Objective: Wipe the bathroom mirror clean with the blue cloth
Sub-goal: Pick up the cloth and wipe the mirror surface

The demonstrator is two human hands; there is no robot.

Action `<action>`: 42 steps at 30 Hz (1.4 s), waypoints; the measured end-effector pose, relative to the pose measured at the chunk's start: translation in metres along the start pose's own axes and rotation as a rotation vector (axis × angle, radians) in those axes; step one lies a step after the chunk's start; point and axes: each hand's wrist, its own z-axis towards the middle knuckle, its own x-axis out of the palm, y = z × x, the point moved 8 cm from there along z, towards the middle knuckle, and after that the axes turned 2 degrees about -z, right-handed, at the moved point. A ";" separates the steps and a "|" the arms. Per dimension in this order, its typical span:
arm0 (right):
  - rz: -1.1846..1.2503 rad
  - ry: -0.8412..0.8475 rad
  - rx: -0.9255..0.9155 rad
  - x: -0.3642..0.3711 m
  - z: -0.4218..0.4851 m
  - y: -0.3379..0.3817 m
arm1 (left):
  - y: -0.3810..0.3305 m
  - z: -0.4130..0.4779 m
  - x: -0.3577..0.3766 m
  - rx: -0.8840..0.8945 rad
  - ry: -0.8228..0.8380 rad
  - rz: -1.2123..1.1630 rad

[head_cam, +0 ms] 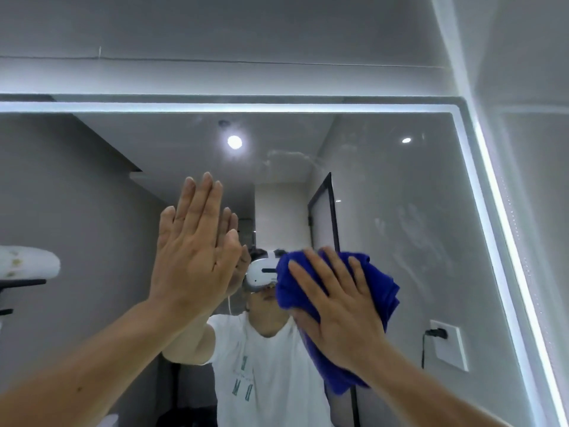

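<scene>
right hand (338, 306) covers much blue cloth (385, 297)

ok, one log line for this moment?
right hand: presses blue cloth on mirror | left hand: flat on mirror | smears: upper right

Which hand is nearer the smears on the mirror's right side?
Right. The right hand presses the cloth just below-left of the smears; the left hand lies flat on the mirror, much farther left.

A white wall socket (448, 345) with a black plug (435, 332) sits low right; 2 ceiling lights (234, 141) glow far above a dark-framed door (321, 217).
</scene>
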 end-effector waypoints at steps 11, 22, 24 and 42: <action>0.118 -0.129 0.332 -0.031 0.090 -0.042 | -0.017 -0.003 0.011 -0.006 0.007 0.034; 0.126 -0.151 0.427 -0.041 0.150 -0.080 | -0.002 0.009 -0.002 0.024 0.008 0.070; 0.124 -0.155 0.424 -0.047 0.189 -0.070 | 0.006 0.012 -0.007 0.011 0.013 0.083; 0.000 0.037 -0.365 0.012 -0.045 0.028 | -0.010 -0.037 0.025 0.008 0.031 0.101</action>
